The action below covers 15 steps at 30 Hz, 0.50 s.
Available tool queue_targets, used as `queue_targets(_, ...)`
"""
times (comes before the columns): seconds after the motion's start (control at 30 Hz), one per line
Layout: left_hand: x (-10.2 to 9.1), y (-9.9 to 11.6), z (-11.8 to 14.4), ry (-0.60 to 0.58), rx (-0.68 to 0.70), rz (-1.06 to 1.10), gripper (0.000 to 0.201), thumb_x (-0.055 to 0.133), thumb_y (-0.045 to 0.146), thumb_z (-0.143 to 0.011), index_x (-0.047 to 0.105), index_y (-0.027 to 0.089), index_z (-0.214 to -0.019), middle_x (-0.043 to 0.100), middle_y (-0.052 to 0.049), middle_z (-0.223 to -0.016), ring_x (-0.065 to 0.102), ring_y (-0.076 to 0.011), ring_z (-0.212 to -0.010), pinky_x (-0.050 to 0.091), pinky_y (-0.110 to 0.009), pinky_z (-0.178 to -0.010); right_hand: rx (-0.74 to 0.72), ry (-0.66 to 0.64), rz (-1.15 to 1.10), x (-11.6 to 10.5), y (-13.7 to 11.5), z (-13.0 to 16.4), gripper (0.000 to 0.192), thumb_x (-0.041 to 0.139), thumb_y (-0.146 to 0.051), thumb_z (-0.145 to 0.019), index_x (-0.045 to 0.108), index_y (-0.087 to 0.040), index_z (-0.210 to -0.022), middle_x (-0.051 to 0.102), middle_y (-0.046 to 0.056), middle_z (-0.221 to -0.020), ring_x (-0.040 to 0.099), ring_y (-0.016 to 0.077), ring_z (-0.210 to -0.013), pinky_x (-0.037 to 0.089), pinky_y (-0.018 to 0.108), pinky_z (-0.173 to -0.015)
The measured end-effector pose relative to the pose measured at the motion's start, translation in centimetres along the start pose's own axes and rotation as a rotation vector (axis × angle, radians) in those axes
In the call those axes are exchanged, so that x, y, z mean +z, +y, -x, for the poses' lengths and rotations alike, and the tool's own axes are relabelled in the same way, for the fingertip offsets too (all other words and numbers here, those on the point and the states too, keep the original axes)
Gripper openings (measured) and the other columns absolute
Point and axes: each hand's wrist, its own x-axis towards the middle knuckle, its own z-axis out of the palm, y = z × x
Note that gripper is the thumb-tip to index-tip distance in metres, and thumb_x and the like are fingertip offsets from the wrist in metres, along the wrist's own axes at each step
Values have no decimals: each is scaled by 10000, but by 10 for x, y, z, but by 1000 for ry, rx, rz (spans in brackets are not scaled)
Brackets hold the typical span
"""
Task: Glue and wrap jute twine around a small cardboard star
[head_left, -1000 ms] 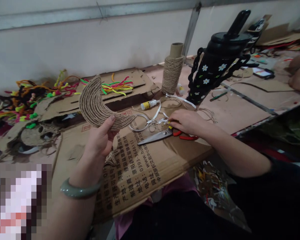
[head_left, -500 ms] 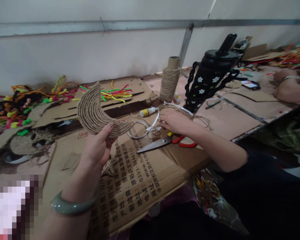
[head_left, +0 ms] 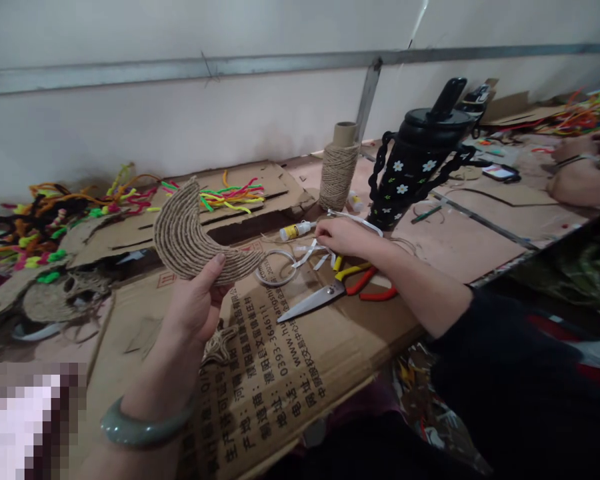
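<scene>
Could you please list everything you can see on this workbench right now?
Twine-wrapped crescent: one, tan, held up in the left hand.
Scissors: one, red and yellow handles, on the printed cardboard sheet.
Glue bottle: one, white with yellow label, lying beyond the scissors.
White strips: a few, by the right hand.
Tape ring: one, clear, beside the crescent's tip.
Twine spool: one, tan, upright at the back.
Flask: one, black with white flowers, right of the spool.
Pipe cleaners: many, mixed bright colours, far left.
Co-worker's hands: far right.
Left hand: grips the crescent; green bangle on its wrist.
Right hand: on the white strips.
</scene>
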Motion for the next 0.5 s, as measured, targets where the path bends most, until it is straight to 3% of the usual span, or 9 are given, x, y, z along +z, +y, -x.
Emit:
queue_targets(0.17, -1, 0, -1, 20, 0, -16, 169, 701, 110, -650, 658, 182, -797, 709, 12, -795, 660, -122, -691, 554, -190, -585, 46, 68, -93, 12, 13, -4, 237, 435, -249, -845, 656, -206, -920, 704, 34, -902, 608, 138, -753, 414, 240, -630)
queue_targets(0.3, 1, 0, -1, 39, -14, -34, 139, 671, 100, -678, 664, 202, -770, 705, 23, -786, 654, -116, -697, 555, -194, -623, 65, 133, -119, 8, 18, 7, 250, 438, -249, -853, 651, -200, -974, 700, 50, -970, 612, 156, -831, 436, 256, -708)
queue_targets(0.5, 0, -1, -1, 22, 0, -9, 170, 723, 121, -634, 667, 152, -792, 708, -3, -788, 662, -130, -695, 563, -211, -616, -214, 16, -44, -4, 9, 27, 255, 458, -220, -858, 696, -201, -944, 708, 42, -934, 618, 153, -848, 432, 261, -761)
